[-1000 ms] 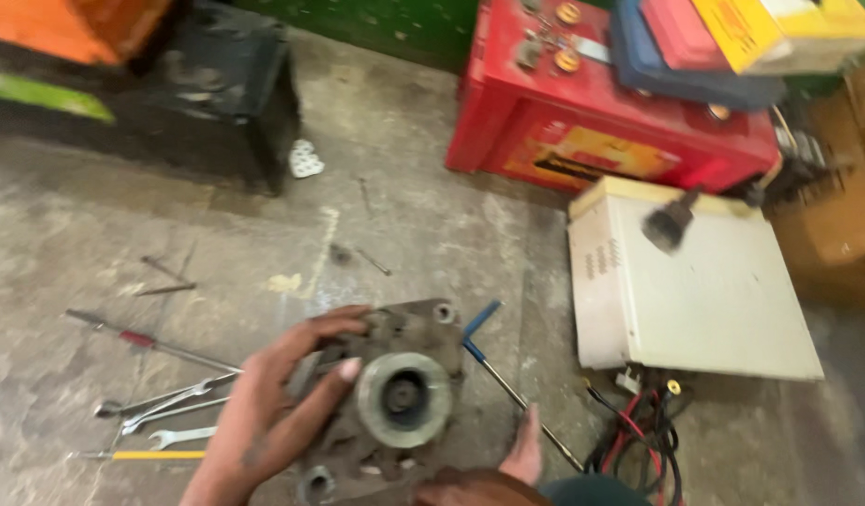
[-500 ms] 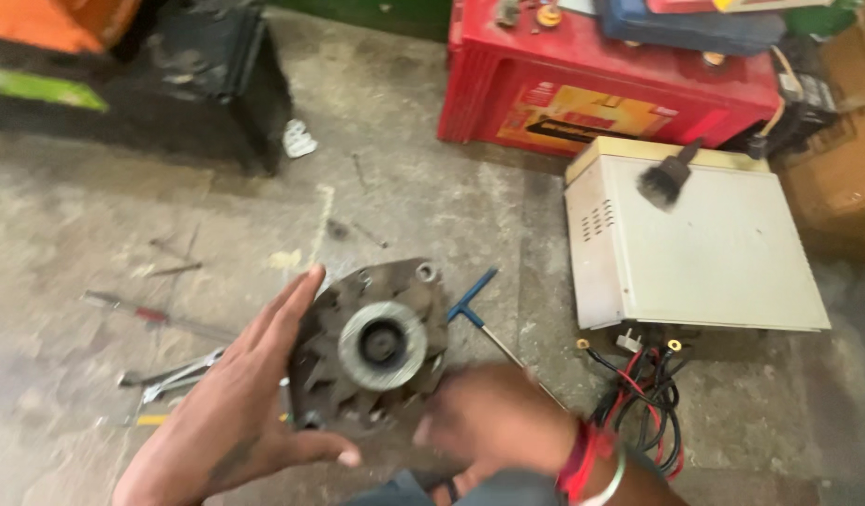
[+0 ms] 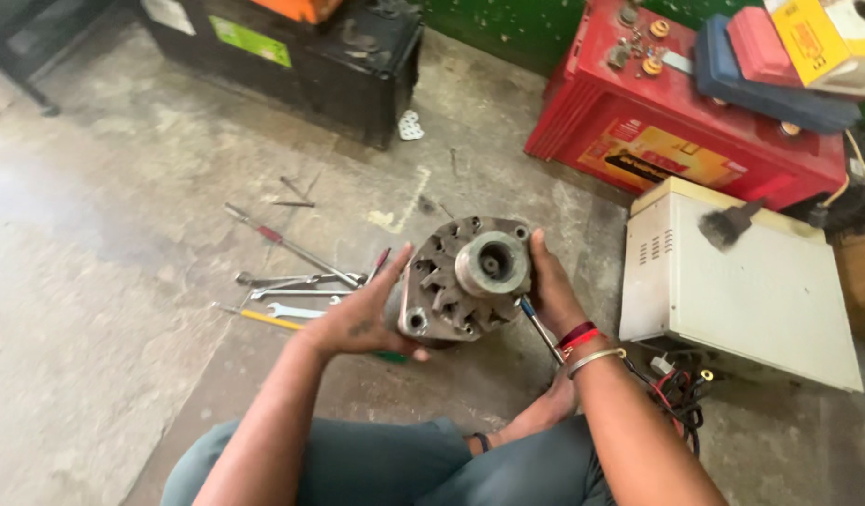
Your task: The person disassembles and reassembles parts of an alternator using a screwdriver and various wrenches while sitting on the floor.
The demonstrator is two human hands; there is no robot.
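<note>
Both my hands hold a grimy metal alternator (image 3: 461,279) above the concrete floor, its pulley end facing up toward me. My left hand (image 3: 365,314) cups its left side and underside. My right hand (image 3: 551,286) grips its right side; that wrist wears a red thread and a metal bangle. A blue-handled tool (image 3: 537,323) lies on the floor just under the alternator's right edge.
Spanners and screwdrivers (image 3: 297,279) lie on the floor to the left. A cream metal box (image 3: 742,281) with a brush on it stands at the right, red and black wires (image 3: 671,389) beside it. Behind stand a red battery (image 3: 676,141) and a black battery (image 3: 292,56).
My right hand has come from below onto the alternator's right side, so both hands hold it. The alternator has turned a little and the view has shifted.
</note>
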